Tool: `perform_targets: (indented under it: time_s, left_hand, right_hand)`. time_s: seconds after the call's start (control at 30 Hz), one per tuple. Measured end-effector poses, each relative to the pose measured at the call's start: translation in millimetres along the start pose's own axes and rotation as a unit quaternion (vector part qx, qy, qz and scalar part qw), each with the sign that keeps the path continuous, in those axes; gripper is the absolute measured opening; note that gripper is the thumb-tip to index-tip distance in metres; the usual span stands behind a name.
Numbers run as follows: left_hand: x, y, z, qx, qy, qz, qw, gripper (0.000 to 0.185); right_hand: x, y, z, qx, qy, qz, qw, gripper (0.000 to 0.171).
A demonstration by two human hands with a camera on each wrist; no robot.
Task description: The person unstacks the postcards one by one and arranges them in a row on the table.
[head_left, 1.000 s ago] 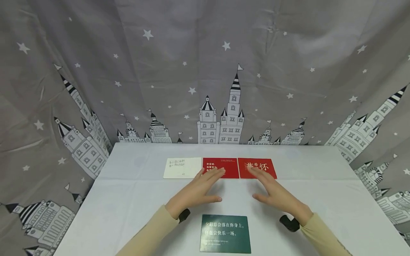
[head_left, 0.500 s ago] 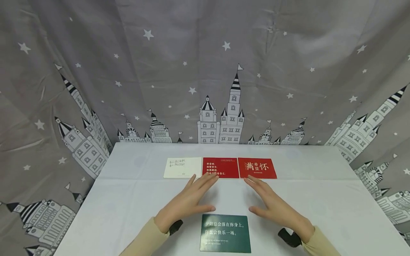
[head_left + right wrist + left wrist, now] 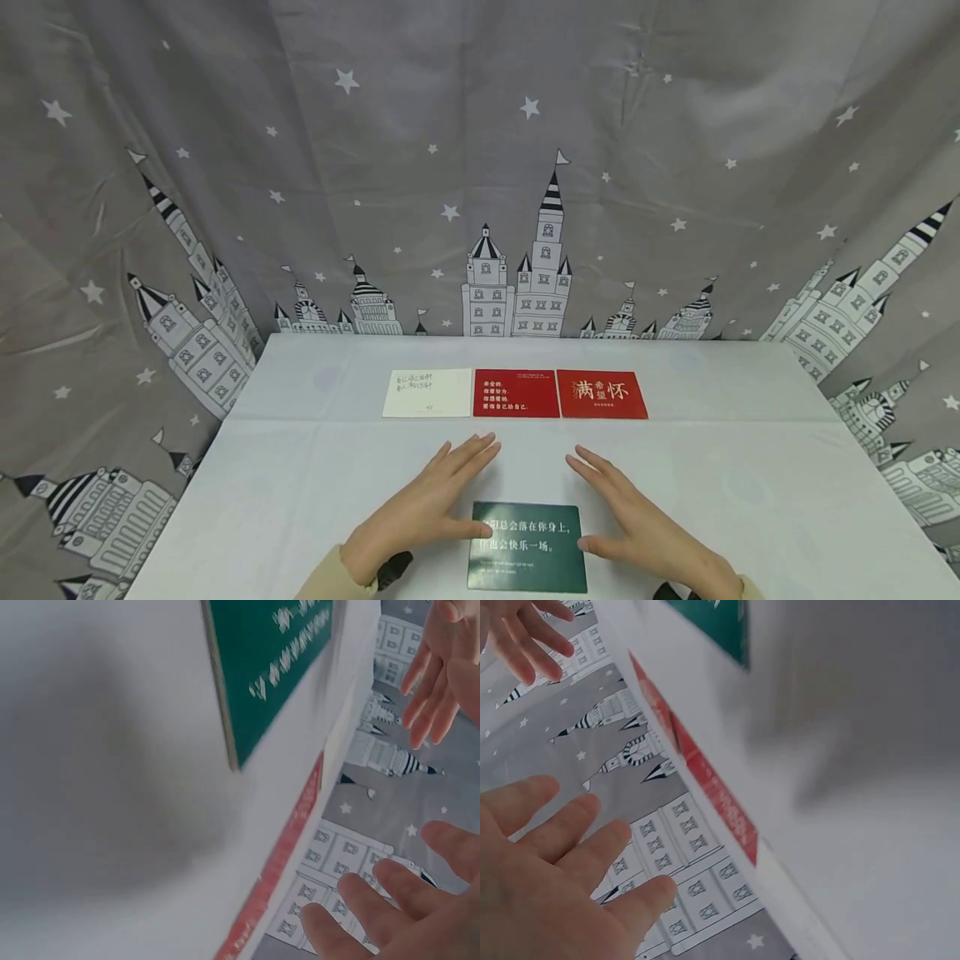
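Observation:
A dark green card (image 3: 527,547) with white print lies flat at the table's near edge. My left hand (image 3: 438,500) is spread open beside its left side, and the thumb overlaps the card's left edge. My right hand (image 3: 626,512) mirrors it on the right, fingers straight, with its thumb at the card's right edge. Neither hand holds anything. Whether the thumbs touch the card I cannot tell. The left wrist view shows the left hand (image 3: 555,885) open, the green card (image 3: 712,622) blurred. In the right wrist view the right hand (image 3: 405,915) is open too.
A row of three cards lies farther back: a white card (image 3: 427,392), a red card with small text (image 3: 516,393) and a red card with large characters (image 3: 602,394). The white table (image 3: 300,467) is ringed by a grey castle-print curtain (image 3: 480,167).
Both hands have drawn back toward me, from the front edges of the red cards to either side of the green card. The cards have not moved.

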State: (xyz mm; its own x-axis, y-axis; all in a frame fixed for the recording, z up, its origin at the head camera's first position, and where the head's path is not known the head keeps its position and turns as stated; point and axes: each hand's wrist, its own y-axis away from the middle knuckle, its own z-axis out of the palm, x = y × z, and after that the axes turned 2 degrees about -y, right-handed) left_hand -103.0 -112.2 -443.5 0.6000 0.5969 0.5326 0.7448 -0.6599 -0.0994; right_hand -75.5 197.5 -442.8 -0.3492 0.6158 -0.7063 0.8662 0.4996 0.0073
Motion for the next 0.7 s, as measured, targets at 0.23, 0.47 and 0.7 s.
perform_targets:
  time_s: [0.23, 0.47, 0.7]
  left_hand:
    - [0.2, 16.1, 16.2, -0.010, 0.011, -0.004, 0.9999, 0.093]
    - [0.7, 25.2, 28.9, -0.017, 0.015, 0.003, 0.9997, 0.093]
    - [4.2, 31.2, 37.2, -0.041, 0.014, 0.009, 0.9990, 0.092]
  right_hand:
    - [1.4, 7.3, 11.8, -0.031, -0.005, 0.003, 0.999, 0.091]
    - [5.7, 11.5, 22.5, -0.051, -0.010, 0.001, 0.999, 0.096]
    - [11.8, 13.1, 33.7, -0.062, -0.002, 0.001, 0.998, 0.099]
